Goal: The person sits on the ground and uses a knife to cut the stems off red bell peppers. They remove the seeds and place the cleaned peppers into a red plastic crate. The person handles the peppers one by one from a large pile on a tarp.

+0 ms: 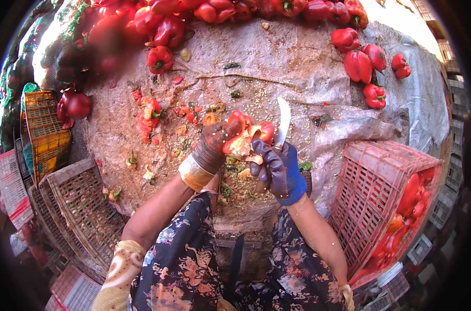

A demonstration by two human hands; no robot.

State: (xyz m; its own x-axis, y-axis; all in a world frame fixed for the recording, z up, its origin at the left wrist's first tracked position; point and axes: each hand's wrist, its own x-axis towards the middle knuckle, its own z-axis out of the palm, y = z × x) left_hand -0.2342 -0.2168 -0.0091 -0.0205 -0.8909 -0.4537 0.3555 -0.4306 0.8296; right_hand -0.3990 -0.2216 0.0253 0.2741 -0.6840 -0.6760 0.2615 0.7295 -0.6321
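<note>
My left hand (215,144), in a dark stained glove, grips a red bell pepper (248,134) that is cut open, its pale inner flesh facing me. In a blue and purple coated glove, my right hand (276,167) holds a knife (284,118) with a short curved blade pointing away from me. The right thumb and fingers also touch the pepper's near edge. Most of the knife's handle is hidden inside the fist. Seeds, stem cores and a torn piece of pepper (148,116) lie on the ground sheet (297,74) beneath and beyond my hands.
Whole red bell peppers (169,31) are heaped along the far side, with several more (358,66) at far right. A pink plastic crate (375,202) holding red peppers leans at my right. Stacked plastic crates (80,206) and a yellow crate (47,132) stand at left.
</note>
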